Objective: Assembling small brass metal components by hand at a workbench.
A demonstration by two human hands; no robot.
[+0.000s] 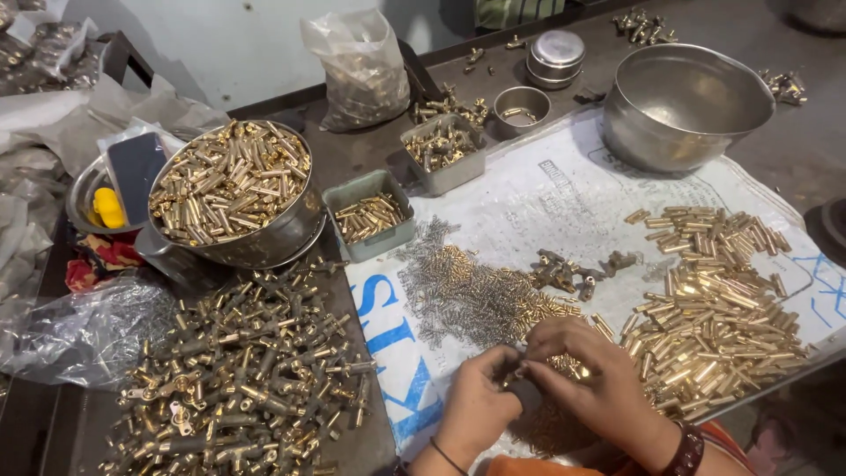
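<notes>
Both hands met at the near edge of the table, over a white printed sheet (564,203). The left hand (476,405) and the right hand (586,375) were pinched together with fingertips touching, closed around a small dark part (527,394) held between them (its exact shape was hard to make out, since the fingers covered most of it). The part sat just above a scatter of tiny brass and grey pieces (476,295) spread on the sheet.

To the right of the hands lay a big heap of short brass tubes (714,326), near the right wrist. To the left, off the sheet, a heap of larger brass fittings (247,370) covered the dark tabletop. Behind that stood a steel pot (233,189) filled with brass tubes, and beside it a small rectangular tin (368,214) with more of them. A second tin (442,152) stood further back. An empty steel bowl (683,101) rested on the far corner of the sheet, well apart from the hands. A clear plastic bag (361,66) of parts stood by the wall.
</notes>
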